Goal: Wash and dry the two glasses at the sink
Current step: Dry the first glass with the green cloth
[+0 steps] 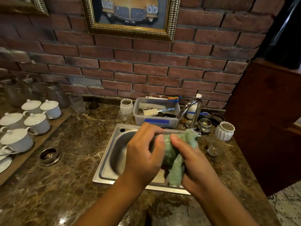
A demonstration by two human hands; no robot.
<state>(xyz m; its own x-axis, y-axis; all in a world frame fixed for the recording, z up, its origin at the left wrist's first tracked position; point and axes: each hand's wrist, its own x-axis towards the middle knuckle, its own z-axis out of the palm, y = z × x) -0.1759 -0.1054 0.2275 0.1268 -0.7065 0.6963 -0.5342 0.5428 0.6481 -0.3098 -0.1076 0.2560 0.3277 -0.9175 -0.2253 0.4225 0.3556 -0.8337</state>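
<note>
**Both hands closed on one glass**

The left forearm (114,201) and right forearm (228,206), both bare, rise from the bottom edge and converge toward the middle. The left hand (143,154) shows its back, and its fingers (151,128) curl over the top of the glass (169,150). Its thumb lies across the near side, tip pointing right. The right hand (193,162) sits just beside it, palm turned inward, gripping the cloth (176,172) bunched against the glass. Its thumb presses along the top, tip pointing left, close to the left thumb. The other right fingers are hidden under the cloth. The skin of both hands shines.
</note>
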